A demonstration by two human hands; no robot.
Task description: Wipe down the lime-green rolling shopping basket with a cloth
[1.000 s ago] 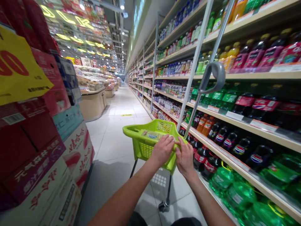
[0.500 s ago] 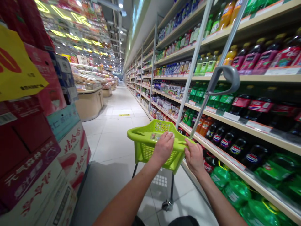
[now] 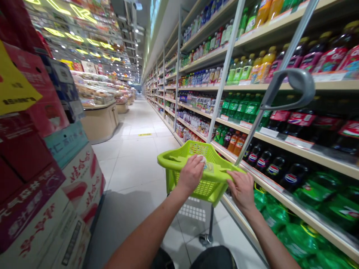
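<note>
Head view, and from my remote seat I have the green cart [image 3: 213, 188] just right of centre, between cartons on the left and drink shelves on the right. My left hand [image 3: 192, 172] has its grip bent over a pale wad [image 3: 202, 159], perhaps tissue, fingers pressed together on the cart's near rim. My right hand [image 3: 242, 186] pinches the rim's right corner, thumb low, fingers over the top. I judge the work under way: both hands are placed and the wad is at the rim, but how much of the rim is done or left I cannot tell. Beside the left fingers sits a sticker [image 3: 209, 167], too small to read. As for writing, neon letters [image 3: 84, 13] at upper left end in "LK"; a purple-banded carton [image 3: 29, 192] at lower left shows "气森林", and a white carton [image 3: 90, 168] near it "娃哈哈". Dark bottles [image 3: 272, 170] at lower right carry the Pepsi roundel. The yellow sign [image 3: 17, 89] at far left is cut off, its small print illegible.
</note>
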